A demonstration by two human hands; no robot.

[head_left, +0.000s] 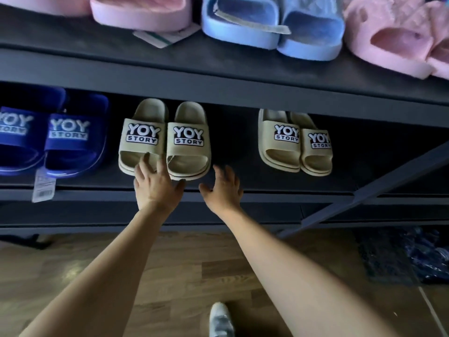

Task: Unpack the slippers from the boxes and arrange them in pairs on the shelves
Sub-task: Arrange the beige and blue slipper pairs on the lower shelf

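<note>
L hand (155, 188) splayed on beige slippers (188, 152), R hand (222, 189) splayed just beside.

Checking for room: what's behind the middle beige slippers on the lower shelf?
Nothing visible: the upper shelf hides the space behind the middle beige slippers from their heels back.

The pink slipper (141, 13) and the light blue pair (274, 23) on the upper shelf (218, 76) are cut off by the top edge, and the fluffy pink slippers (393, 42) by the right edge. A paper label (162, 37) lies half hidden under the pink slipper. The navy slippers (48, 137) run off the left edge; the print on their hanging tag (43, 186) is too blurred to read. The upper shelf's front rail hides the heels of the right beige pair (295, 142). Fingers (145, 164) of the left hand (155, 188) cover part of the toe of one slipper of the middle beige pair (165, 139). The right hand (223, 188) is blurred. A dark blue bundle (408, 254) on the floor is too blurred to identify. A pale shoe (221, 319) is cut by the bottom edge.
</note>
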